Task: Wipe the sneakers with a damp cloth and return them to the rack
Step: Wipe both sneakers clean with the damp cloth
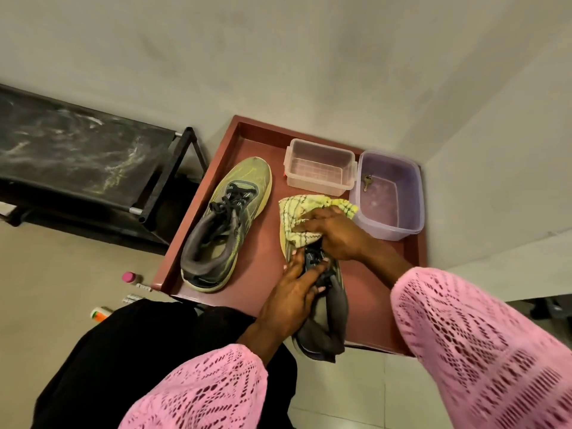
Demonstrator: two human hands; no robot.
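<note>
Two sneakers sit on a red desk (411,252): the near sneaker (328,320) is steadied at its laces by the left hand (294,292), fingers curled round it, while the right hand (334,233) clutches a yellow cloth (297,212) on its toe. Wiping appears under way; the left sneaker (226,221) likely waits its turn. A black rack (77,156) stands far left by grey walls.

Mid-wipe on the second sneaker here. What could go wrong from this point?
1. The sneaker being wiped has its heel past the table edge; if the left hand lets go, it may tip off.
2. The right hand works the cloth right beside the purple tub, which seems to hold water and a key; a hard stroke could knock it and slosh.
</note>
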